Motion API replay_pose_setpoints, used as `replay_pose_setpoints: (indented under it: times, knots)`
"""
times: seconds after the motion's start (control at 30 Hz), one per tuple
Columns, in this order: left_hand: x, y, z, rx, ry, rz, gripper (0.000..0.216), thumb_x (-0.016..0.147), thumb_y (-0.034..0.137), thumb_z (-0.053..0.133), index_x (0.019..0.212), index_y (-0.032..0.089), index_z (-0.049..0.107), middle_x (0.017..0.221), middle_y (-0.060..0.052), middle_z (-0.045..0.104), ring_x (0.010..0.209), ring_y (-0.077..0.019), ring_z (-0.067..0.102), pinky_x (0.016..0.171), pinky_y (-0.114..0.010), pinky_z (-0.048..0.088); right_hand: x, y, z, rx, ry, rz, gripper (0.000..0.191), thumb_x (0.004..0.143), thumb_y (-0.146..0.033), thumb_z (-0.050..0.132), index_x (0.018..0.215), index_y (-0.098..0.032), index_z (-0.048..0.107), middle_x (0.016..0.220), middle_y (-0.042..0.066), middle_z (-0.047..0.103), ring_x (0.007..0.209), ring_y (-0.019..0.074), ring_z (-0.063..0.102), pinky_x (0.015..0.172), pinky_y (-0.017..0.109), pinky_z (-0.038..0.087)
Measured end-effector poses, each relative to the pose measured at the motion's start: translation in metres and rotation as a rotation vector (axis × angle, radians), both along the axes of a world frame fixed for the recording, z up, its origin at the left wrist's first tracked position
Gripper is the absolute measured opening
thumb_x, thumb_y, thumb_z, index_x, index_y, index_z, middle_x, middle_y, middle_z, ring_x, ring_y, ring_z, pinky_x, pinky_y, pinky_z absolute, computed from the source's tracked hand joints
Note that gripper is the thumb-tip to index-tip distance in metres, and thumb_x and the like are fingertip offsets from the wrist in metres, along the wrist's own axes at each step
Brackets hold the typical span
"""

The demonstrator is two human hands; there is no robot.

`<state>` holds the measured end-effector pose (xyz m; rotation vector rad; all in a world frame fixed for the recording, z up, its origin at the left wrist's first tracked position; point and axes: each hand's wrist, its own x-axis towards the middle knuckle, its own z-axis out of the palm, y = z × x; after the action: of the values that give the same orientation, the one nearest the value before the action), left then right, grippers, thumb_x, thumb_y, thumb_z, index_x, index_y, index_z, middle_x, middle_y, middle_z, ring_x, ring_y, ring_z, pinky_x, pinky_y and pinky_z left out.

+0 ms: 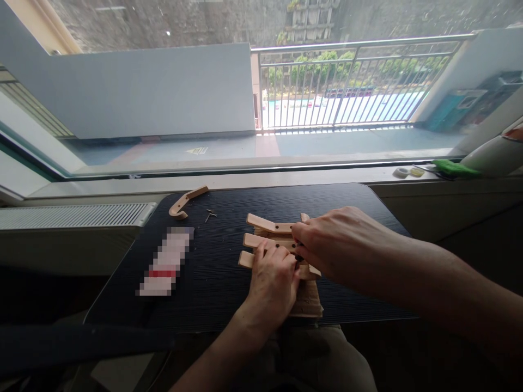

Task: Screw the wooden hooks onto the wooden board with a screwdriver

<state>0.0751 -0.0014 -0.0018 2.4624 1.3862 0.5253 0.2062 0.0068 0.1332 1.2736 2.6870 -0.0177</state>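
Observation:
Three pale wooden hooks lie side by side across a brown wooden board: the far hook point(263, 224), the middle hook point(254, 240) and the near hook point(245, 259). Dark screw holes or screw heads show on the far and middle ones. My left hand point(273, 277) presses down over the near hook, its fingers curled around it. Above the right ends of the hooks, my right hand point(322, 237) is closed, with a small dark piece showing below its fingers; what it grips is mostly hidden. The board point(307, 299) sticks out below my left hand.
A loose wooden hook point(178, 209) and several screws point(210, 214) lie at the back left of the black table point(216, 272). A blurred-out pink packet point(165, 261) rests at left. Rolls of tape point(402, 172) and something green point(455, 168) sit on the windowsill.

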Motion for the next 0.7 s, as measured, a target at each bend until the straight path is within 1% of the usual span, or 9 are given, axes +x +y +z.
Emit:
replay_pose_setpoints:
  times: [0.17,0.23,0.3,0.37,0.47,0.57,0.63,0.7]
  knots:
    - [-0.001,-0.002,0.0,-0.009,-0.015,-0.003,0.012,0.083,0.019,0.054,0.09,0.019,0.064,0.099,-0.006,0.065,0.107,-0.0242,0.054,0.11,-0.046,0.022,-0.004,-0.002,0.006,-0.049,-0.092,-0.058,0.019,0.083,-0.003,0.049,0.076,-0.014,0.063,0.065,0.004,0.064,0.056,0.0192,0.06,0.045,0.029,0.021]
    - [-0.001,-0.003,0.001,-0.015,-0.018,-0.006,0.013,0.083,0.019,0.054,0.091,0.02,0.064,0.1,-0.006,0.065,0.108,-0.0246,0.053,0.11,-0.047,0.023,-0.005,-0.003,0.009,-0.076,-0.105,-0.097,0.016,0.085,-0.007,0.052,0.077,-0.014,0.064,0.068,0.005,0.065,0.06,0.0206,0.062,0.046,0.029,0.021]
    - [-0.001,-0.003,0.002,-0.02,-0.016,-0.005,0.012,0.083,0.019,0.054,0.089,0.019,0.065,0.1,-0.006,0.065,0.108,-0.0245,0.053,0.109,-0.046,0.024,-0.005,-0.004,0.01,-0.063,-0.068,-0.112,0.009,0.084,-0.012,0.056,0.085,-0.014,0.065,0.076,0.006,0.067,0.064,0.0218,0.064,0.047,0.029,0.022]
    - [0.0,-0.003,0.002,-0.015,-0.012,0.001,0.012,0.083,0.019,0.054,0.088,0.019,0.065,0.101,-0.006,0.065,0.108,-0.0246,0.053,0.109,-0.046,0.024,-0.004,-0.005,0.009,-0.05,-0.016,-0.085,0.013,0.083,-0.011,0.058,0.094,-0.016,0.064,0.084,0.006,0.068,0.067,0.0213,0.064,0.048,0.028,0.024]
    - [0.0,-0.003,0.002,0.005,0.002,0.006,0.012,0.083,0.02,0.055,0.089,0.018,0.065,0.101,-0.006,0.066,0.108,-0.0246,0.053,0.109,-0.046,0.025,-0.003,-0.005,0.007,-0.106,-0.021,-0.055,0.017,0.083,-0.005,0.054,0.09,-0.016,0.065,0.085,0.005,0.068,0.071,0.0189,0.063,0.054,0.027,0.031]
    - [0.0,-0.002,0.001,0.017,0.013,-0.001,0.011,0.083,0.02,0.055,0.088,0.019,0.064,0.1,-0.006,0.066,0.107,-0.0249,0.054,0.108,-0.046,0.025,-0.002,-0.004,0.005,-0.144,-0.06,-0.057,0.021,0.082,0.0,0.052,0.09,-0.014,0.065,0.088,0.006,0.067,0.079,0.0196,0.063,0.062,0.028,0.036]
    - [0.0,-0.002,0.001,0.018,0.013,-0.006,0.011,0.083,0.019,0.055,0.087,0.019,0.064,0.099,-0.006,0.065,0.107,-0.025,0.054,0.108,-0.046,0.025,-0.002,-0.003,0.002,-0.116,-0.039,-0.039,0.023,0.083,0.001,0.05,0.09,-0.014,0.066,0.086,0.006,0.067,0.078,0.0199,0.063,0.062,0.028,0.036]
    - [0.0,-0.002,0.001,0.013,0.015,-0.009,0.011,0.083,0.019,0.054,0.087,0.019,0.064,0.097,-0.005,0.065,0.106,-0.0245,0.054,0.109,-0.046,0.024,-0.003,-0.002,-0.001,-0.085,-0.021,-0.027,0.022,0.083,0.001,0.049,0.085,-0.014,0.066,0.08,0.006,0.067,0.07,0.0187,0.063,0.057,0.028,0.033]
